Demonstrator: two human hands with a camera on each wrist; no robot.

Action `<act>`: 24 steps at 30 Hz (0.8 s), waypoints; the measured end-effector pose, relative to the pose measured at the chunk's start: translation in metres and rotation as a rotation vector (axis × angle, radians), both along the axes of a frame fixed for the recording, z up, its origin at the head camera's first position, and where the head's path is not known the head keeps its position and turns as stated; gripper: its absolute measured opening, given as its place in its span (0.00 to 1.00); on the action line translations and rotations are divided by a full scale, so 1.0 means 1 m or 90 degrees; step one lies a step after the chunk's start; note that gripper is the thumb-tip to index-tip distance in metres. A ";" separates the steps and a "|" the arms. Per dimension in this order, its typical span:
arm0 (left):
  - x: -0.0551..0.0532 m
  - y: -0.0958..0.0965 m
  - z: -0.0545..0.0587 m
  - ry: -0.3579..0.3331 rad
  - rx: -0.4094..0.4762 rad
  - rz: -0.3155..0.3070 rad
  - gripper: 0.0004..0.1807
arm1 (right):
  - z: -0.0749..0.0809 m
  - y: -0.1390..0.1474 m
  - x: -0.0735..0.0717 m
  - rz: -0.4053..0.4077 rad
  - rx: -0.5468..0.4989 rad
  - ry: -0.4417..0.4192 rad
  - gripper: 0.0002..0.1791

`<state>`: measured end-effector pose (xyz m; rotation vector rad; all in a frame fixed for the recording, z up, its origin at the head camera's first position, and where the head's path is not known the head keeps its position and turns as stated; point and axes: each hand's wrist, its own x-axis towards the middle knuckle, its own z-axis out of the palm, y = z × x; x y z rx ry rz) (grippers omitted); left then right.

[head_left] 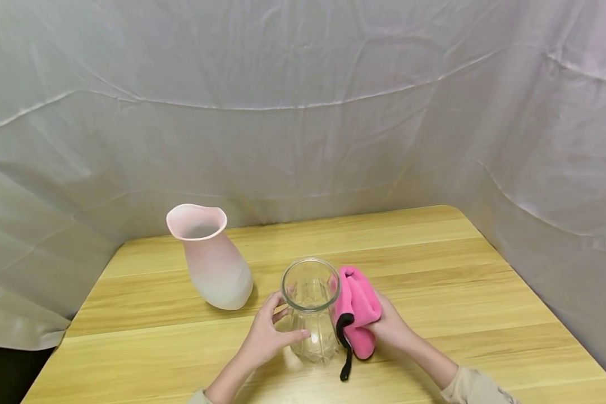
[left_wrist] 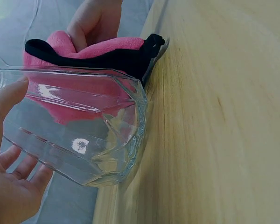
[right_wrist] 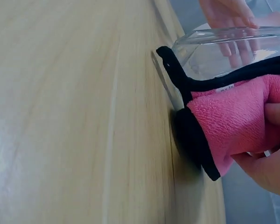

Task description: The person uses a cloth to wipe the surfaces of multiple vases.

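Observation:
A clear glass vase [head_left: 315, 336] with a round rim and faceted sides stands upright on the wooden table. My left hand [head_left: 265, 336] holds its left side, thumb at the front and fingers round the back. In the left wrist view the thumb lies along the glass wall [left_wrist: 79, 144]. On the other side, my right hand [head_left: 390, 324] grips a bunched pink cloth [head_left: 359, 300] with black edging and a black loop. The cloth lies right against the vase's right side. Folds of cloth hide part of the right fingers; the right wrist view shows the thumb pressed into it.
A tall pink-and-white vase [head_left: 217, 266] with a wavy flared mouth stands to the left of the glass one, farther back. Pale grey curtain fabric [head_left: 283, 151] hangs behind and beside the wooden table [head_left: 485, 314].

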<state>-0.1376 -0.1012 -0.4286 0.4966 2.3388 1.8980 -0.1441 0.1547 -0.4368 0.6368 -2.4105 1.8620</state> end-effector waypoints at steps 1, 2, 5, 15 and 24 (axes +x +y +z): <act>0.000 0.000 0.000 0.000 0.001 0.000 0.42 | -0.001 0.001 0.000 0.010 -0.005 -0.003 0.37; 0.000 0.000 0.000 0.001 0.000 0.000 0.42 | -0.001 0.001 0.000 0.020 -0.009 -0.004 0.36; 0.000 0.000 0.000 0.001 -0.002 0.001 0.41 | -0.002 0.003 -0.001 0.039 -0.003 0.002 0.34; 0.000 0.000 -0.001 0.001 0.010 0.002 0.41 | -0.005 0.008 -0.003 0.115 -0.008 -0.054 0.34; 0.000 0.001 0.000 -0.003 0.011 0.002 0.40 | -0.010 0.000 -0.002 0.112 -0.059 -0.044 0.35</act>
